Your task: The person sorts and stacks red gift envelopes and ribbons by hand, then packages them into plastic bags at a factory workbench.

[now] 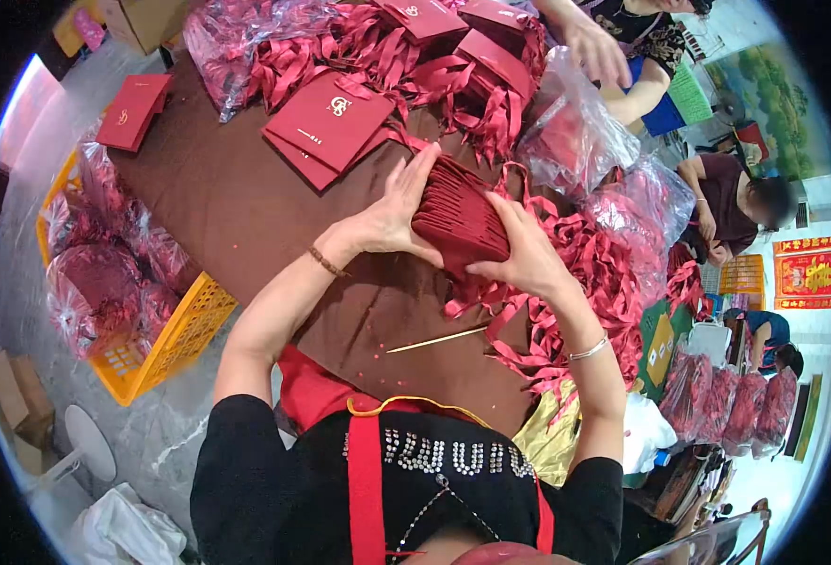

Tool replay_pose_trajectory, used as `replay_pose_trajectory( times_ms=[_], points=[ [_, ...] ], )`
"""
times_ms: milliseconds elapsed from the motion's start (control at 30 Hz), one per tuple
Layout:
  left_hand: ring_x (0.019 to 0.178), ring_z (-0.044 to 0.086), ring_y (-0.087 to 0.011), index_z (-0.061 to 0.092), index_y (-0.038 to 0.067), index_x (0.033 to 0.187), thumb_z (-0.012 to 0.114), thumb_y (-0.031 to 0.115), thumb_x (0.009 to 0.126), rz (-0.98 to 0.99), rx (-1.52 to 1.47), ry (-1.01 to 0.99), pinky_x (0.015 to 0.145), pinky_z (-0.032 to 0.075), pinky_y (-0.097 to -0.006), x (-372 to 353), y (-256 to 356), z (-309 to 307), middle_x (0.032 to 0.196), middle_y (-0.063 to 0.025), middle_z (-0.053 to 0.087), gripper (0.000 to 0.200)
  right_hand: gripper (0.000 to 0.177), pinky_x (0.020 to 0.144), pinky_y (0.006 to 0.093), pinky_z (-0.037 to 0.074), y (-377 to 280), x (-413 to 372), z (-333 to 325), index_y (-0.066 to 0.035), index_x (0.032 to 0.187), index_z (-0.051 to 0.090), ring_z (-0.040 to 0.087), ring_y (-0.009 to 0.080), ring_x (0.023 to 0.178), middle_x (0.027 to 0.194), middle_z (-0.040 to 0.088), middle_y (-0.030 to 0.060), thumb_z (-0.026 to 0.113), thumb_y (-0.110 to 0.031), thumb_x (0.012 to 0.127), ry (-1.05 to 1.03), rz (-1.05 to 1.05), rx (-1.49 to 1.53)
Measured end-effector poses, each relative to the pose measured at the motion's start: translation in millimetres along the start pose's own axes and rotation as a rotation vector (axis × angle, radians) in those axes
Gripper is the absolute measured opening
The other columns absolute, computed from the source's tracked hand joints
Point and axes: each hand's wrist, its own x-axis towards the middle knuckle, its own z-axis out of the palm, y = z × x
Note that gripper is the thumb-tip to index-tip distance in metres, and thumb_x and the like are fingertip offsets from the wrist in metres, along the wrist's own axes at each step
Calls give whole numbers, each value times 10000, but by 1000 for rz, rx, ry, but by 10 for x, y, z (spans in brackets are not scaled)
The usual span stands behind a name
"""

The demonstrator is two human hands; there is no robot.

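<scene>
A thick stack of dark red folded paper bags (461,215) is held above the brown table, edges facing up. My left hand (399,205) presses its left side, fingers stretched along it and thumb below. At the stack's right side my right hand (527,247) grips it with the thumb near the lower corner. Just beyond the hands lie flat red gift bags (331,121) with a gold logo. Red ribbon handles (575,254) are heaped beside my right hand and hang below the stack. Nearer my body, a thin wooden stick (436,340) rests on the brown cloth (246,235).
At left stands a yellow crate (175,339) with plastic-wrapped red bundles. A red bag (133,113) lies at the table's far left edge. Clear plastic bags (575,132) are piled at right. A co-worker's hand (596,52) reaches in at the top; another person (740,202) sits farther right.
</scene>
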Motion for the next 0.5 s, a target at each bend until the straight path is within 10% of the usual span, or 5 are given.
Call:
replay_pose_trajectory(
  times_ms=[133, 300, 500],
  points=[
    [1353, 142, -369, -1, 8, 1415, 824, 446, 539, -13, 165, -13, 1110, 110, -471, -2, 123, -13, 1435, -231, 163, 1280, 947, 1017, 391, 344, 124, 67, 31, -24, 1342, 317, 417, 336, 1198, 1281, 421, 189, 816, -234, 564, 153, -19, -22],
    [1149, 479, -212, 406, 58, 1242, 812, 103, 612, 25, -62, 181, 944, 411, -331, 135, -81, 153, 1261, -124, 453, 751, 1019, 1015, 373, 342, 182, 15, 80, -11, 1354, 243, 403, 319, 1201, 1286, 383, 193, 843, -239, 561, 233, -12, 79],
    [958, 600, -189, 440, 43, 1160, 803, 110, 636, -107, -217, 213, 826, 484, -324, 113, -16, 279, 1037, -99, 601, 640, 1071, 987, 378, 365, 146, 13, 64, -49, 1409, 207, 419, 321, 1175, 1273, 402, 178, 835, -189, 554, 301, -19, 65]
  ],
)
